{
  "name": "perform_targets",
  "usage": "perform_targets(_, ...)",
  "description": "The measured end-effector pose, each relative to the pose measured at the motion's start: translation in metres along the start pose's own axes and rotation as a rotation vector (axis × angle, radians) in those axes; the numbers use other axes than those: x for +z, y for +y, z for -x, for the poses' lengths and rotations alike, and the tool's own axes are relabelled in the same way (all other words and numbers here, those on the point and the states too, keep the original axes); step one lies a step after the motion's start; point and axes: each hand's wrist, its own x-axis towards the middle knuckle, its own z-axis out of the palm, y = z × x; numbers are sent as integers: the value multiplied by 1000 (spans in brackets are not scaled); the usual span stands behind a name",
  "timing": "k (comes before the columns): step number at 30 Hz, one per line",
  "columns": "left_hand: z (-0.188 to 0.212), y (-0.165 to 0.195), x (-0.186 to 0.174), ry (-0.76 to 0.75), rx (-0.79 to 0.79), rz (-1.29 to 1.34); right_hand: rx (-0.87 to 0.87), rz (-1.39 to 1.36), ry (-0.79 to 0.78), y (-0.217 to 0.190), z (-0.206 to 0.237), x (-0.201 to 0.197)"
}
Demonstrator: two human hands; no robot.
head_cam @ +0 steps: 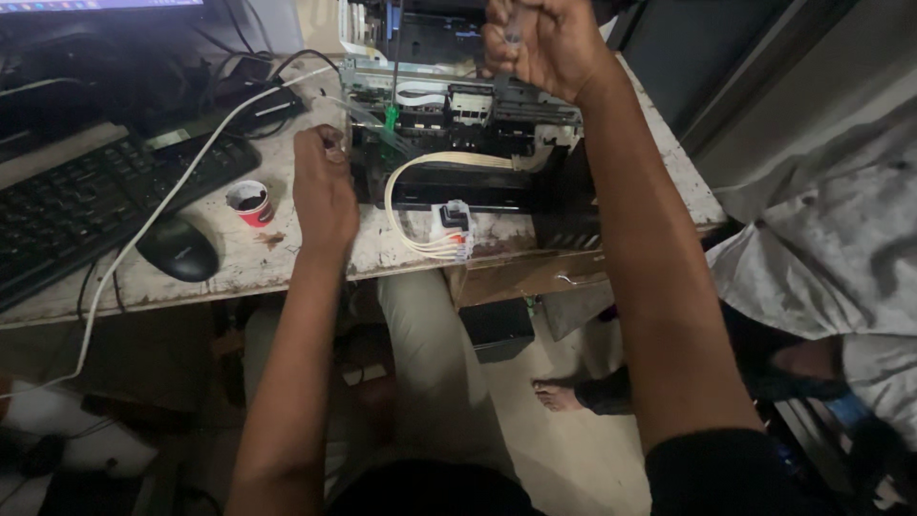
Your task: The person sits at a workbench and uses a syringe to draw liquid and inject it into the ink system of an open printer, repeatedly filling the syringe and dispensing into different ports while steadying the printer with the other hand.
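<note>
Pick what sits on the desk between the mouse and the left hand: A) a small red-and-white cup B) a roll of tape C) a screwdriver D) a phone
A: a small red-and-white cup stands on the desk, right of the black mouse and just left of the left hand.

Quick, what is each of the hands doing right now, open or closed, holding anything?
Left hand: closed in a fist beside the opened black printer; what it grips cannot be told.
Right hand: closed on a thin grey rod-like tool above the printer.
</note>
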Motion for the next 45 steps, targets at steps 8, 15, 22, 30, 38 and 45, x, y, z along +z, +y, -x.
perform_targets(8,2,1,-2,-4,31,41,7,41,96,10,1,-3)
perform_targets(15,1,-1,-1,4,-2,25,63,46,69,4,-2,-1)
perform_targets(22,0,-2,1,9,-48,0,46,-111,121,2,-5,6)
perform_targets(30,-1,2,-2,4,-62,-1,78,-98,138,12,-10,-4)
perform_targets(38,-2,8,-4,6,-23,21,175,220,391,16,-19,2)
perform_targets(45,-4,4,-2,20,-37,-21,139,922,261,13,-10,3)
